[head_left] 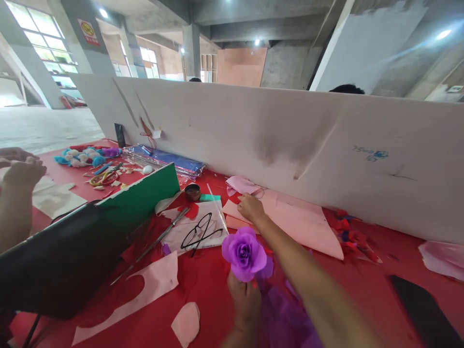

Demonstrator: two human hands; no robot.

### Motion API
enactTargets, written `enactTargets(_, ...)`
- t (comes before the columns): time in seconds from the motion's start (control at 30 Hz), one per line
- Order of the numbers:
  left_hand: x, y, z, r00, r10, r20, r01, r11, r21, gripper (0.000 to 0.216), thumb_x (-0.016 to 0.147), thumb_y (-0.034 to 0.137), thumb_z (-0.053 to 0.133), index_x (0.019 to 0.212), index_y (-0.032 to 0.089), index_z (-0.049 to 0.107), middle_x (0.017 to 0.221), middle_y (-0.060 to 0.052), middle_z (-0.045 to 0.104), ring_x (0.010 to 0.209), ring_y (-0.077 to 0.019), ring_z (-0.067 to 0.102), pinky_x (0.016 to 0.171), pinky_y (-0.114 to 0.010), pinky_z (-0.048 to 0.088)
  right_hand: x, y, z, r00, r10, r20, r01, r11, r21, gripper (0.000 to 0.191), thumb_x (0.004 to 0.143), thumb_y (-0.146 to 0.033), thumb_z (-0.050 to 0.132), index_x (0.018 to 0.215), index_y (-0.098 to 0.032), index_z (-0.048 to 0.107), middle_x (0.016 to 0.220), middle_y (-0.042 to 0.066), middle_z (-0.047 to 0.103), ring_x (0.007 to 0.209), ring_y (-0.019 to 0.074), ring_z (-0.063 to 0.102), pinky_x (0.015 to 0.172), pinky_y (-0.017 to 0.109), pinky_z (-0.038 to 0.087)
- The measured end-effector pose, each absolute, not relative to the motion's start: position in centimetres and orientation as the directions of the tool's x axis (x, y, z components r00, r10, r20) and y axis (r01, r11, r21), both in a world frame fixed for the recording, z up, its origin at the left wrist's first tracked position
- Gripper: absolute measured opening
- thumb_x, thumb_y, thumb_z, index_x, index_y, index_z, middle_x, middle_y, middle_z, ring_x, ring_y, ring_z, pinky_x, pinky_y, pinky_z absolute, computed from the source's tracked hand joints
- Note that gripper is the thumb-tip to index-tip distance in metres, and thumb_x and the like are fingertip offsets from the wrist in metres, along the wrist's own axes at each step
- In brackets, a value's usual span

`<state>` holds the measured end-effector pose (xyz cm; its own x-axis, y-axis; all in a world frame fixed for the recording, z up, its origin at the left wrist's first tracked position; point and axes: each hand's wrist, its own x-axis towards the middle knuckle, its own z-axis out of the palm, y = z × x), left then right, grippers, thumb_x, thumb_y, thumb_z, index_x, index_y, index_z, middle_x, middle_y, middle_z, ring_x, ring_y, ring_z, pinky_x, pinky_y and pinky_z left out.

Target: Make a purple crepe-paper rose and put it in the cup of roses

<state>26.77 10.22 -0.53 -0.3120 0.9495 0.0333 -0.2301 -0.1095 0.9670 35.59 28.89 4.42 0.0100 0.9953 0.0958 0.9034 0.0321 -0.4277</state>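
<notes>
My left hand (244,302) is closed round the base of a purple paper rose (244,252) and holds it upright above the red table (203,285). My right arm stretches forward. My right hand (250,208) rests with curled fingers on the near edge of a stack of pink paper sheets (300,222) by the white partition (290,140). Purple paper (286,314) lies under my right forearm. Black-handled scissors (201,233) lie on a white sheet just left of the rose.
A green board (143,193) and a black board (54,263) lean at the left. Long tweezers (159,239), a small brown pot (192,192), blue packets (163,162), pompoms (83,155) and pink offcuts (159,282) lie about. Another person's hands (21,169) are at the far left. A dark flat object (424,309) lies at the right.
</notes>
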Motion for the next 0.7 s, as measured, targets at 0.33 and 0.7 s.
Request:
enactTargets(0.33,27.4,10.2,0.6,-0.348,0.938,-0.005,-0.292,-0.104,0.951,0.026,0.076,0.047,0.057,0.069,0.022,0.062,0.067,-0.005,0.063,0.064,-0.0186,0.057,0.063,-0.03,0.047,36.7,32.6,4.1,0.305,0.95,0.063,0.471,-0.093,-0.877,0.019,0.089,-0.022,0.035,0.097,-0.019,0.052,0.067,0.001,0.064,0.056,0.0144,0.064,0.054,0.025,0.051)
enactTargets(0.7,27.0,10.1,2.4,-0.251,0.968,0.001,-0.31,-0.081,0.947,0.022,0.085,0.04,0.048,0.076,0.021,0.053,0.067,0.0,0.054,0.063,-0.0138,0.049,0.063,-0.026,0.041,39.1,27.2,5.9,0.32,0.94,-0.118,0.071,-0.148,-0.987,0.003,0.081,-0.017,0.055,0.079,-0.017,0.053,0.057,-0.003,0.061,0.048,0.0072,0.059,0.043,0.014,0.038)
